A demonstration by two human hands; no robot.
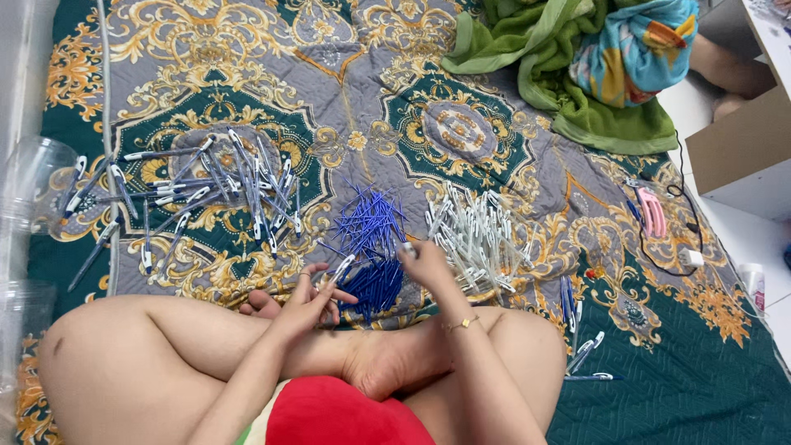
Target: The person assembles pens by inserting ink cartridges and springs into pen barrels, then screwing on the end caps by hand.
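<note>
A white pen barrel [341, 269] tilts in the left hand [306, 303], beside heaped blue refills [371, 227] on the patterned quilt [346, 91].

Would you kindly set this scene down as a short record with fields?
setting: person sits cross-legged on a patterned quilt
left hand: holds a white pen barrel
right hand: at the edge of the white barrel pile
between hands: blue refills
left side: assembled pens, clear tub
far right: cardboard box, pink clip
top: green cloth
</note>
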